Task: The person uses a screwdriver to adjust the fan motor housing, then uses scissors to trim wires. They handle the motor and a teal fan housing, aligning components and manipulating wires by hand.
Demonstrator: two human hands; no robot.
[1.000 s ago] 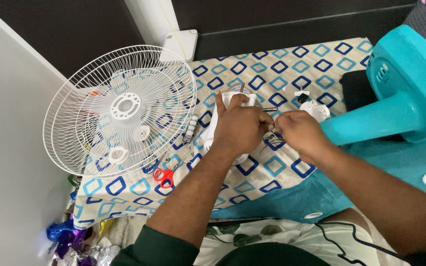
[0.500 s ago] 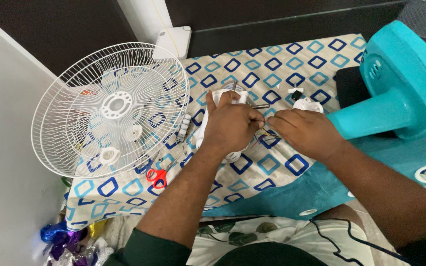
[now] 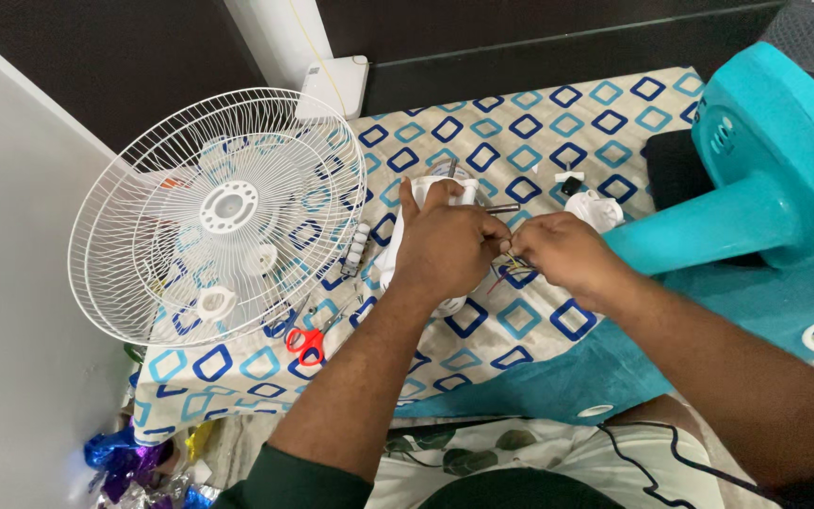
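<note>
Nearest, a patterned cloth (image 3: 539, 330) of blue and teal squares covers the surface; red scissors (image 3: 307, 341) lie near its front edge; mid-cloth, the left hand (image 3: 445, 250) wraps around a white fan motor housing (image 3: 398, 247), while the right hand (image 3: 567, 256) pinches thin coloured wires (image 3: 511, 271) at its side; a white fan grille (image 3: 223, 212) leans left; a teal fan body (image 3: 774, 170) stands right; dark wall behind.

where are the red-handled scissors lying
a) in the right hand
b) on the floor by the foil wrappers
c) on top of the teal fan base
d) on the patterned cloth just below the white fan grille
d: the scissors lie on the patterned cloth at the lower rim of the white fan grille, apart from both hands.
</note>
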